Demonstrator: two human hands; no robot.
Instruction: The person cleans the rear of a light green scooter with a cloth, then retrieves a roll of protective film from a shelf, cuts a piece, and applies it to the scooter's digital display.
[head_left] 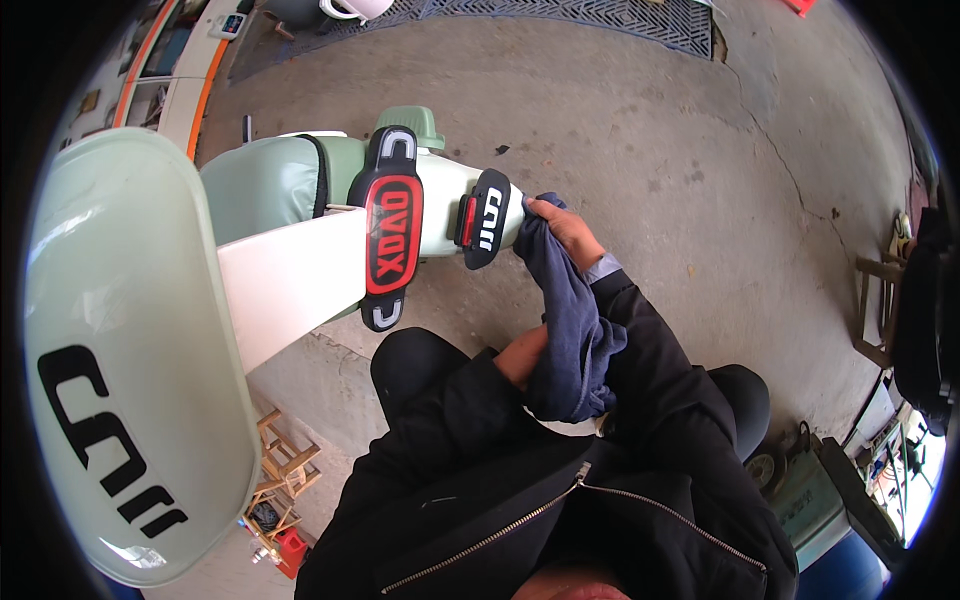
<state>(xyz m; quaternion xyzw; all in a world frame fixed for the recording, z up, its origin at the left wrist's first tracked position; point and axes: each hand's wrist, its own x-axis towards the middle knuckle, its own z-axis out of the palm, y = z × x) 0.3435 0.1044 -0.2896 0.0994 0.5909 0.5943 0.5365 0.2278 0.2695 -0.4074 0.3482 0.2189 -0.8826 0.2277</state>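
Observation:
A pale green scooter (270,180) reaches in from the left, its narrow cream-white tail (445,190) pointing toward me. My right hand (570,232) grips a dark blue cloth (570,320) at its upper end, thumb and fingers closed, right at the tip of that tail. The rest of the cloth hangs down in folds between my forearms. My left hand is hidden behind the cloth; only the left wrist (523,357) shows at its edge. A red-and-black tail piece (394,230) and a small black plate with a red reflector (486,220) sit on the scooter.
A large pale green rounded shell (140,330) stands close on my left, joined by a white bracket (295,270). Wooden stools (285,455) are beneath it. To the right are a wooden stool (876,310) and a green bin (815,495). A dark mat (580,18) lies far ahead.

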